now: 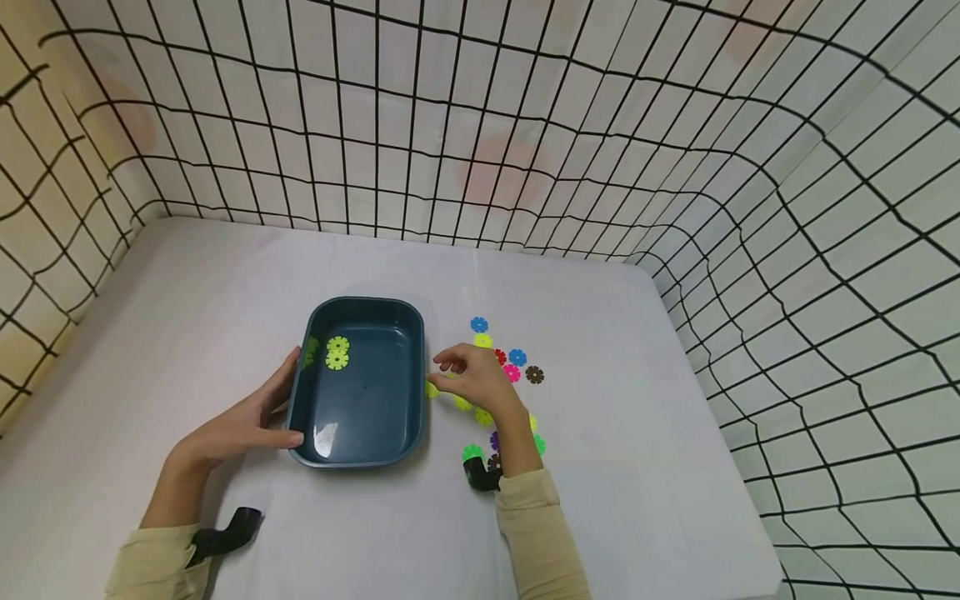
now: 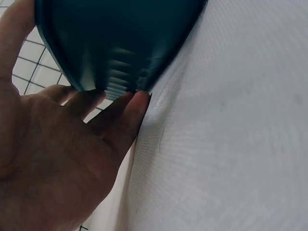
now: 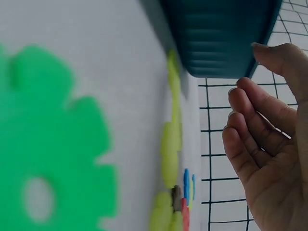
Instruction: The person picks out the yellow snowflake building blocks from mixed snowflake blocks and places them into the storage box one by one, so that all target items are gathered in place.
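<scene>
A dark teal plastic basin (image 1: 367,417) sits on the white tabletop. My left hand (image 1: 243,421) holds its left side, thumb over the rim at the near corner and fingertips against the outer wall, as the left wrist view also shows. Inside lie two yellow-green notched disc pieces (image 1: 337,352), with a reflection on the wall. Just off the basin's right side is my right hand (image 1: 472,379), fingers loosely bent, thumb apart, nothing between them. Yellow-green pieces (image 1: 461,403) lie under and beside it; in the right wrist view a green piece (image 3: 62,139) looms close.
Around the right forearm lie several more disc pieces, among them a blue one (image 1: 479,324), a pink one (image 1: 512,372) and a brown one (image 1: 535,375). Black wire mesh (image 1: 465,125) stands round the table's back and sides. Each wrist carries a black camera mount (image 1: 228,533).
</scene>
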Tool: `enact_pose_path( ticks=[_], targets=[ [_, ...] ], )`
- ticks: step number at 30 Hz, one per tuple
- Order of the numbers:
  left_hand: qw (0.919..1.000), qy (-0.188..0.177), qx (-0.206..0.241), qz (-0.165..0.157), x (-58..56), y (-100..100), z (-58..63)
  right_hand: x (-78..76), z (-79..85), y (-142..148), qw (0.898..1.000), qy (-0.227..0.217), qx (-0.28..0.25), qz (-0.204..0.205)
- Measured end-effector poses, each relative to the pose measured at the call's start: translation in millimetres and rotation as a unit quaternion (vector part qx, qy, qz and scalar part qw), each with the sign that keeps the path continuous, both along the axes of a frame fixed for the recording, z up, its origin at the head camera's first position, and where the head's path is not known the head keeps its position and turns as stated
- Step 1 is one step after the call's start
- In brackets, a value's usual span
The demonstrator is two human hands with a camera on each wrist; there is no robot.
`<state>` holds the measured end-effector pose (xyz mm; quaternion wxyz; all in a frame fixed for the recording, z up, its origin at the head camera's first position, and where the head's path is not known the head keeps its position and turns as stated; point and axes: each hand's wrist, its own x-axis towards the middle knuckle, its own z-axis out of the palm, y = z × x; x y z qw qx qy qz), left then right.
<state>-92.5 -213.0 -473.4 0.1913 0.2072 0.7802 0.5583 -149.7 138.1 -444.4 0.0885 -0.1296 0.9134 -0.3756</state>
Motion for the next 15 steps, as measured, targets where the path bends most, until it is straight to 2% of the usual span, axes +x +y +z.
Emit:
enact_pose_path(
  ticks=[6,15],
  targets=[
    [1.0,0.001,-0.001,0.002,0.3,-0.1,0.6,2.1,-4.2,-0.9,0.999,0.0,0.025,0.024],
    [1.0,-0.004,-0.001,0.005,1.0,0.2,2.1,0.2,-13.7,0.2,0.996,0.022,0.071,0.046]
  ],
)
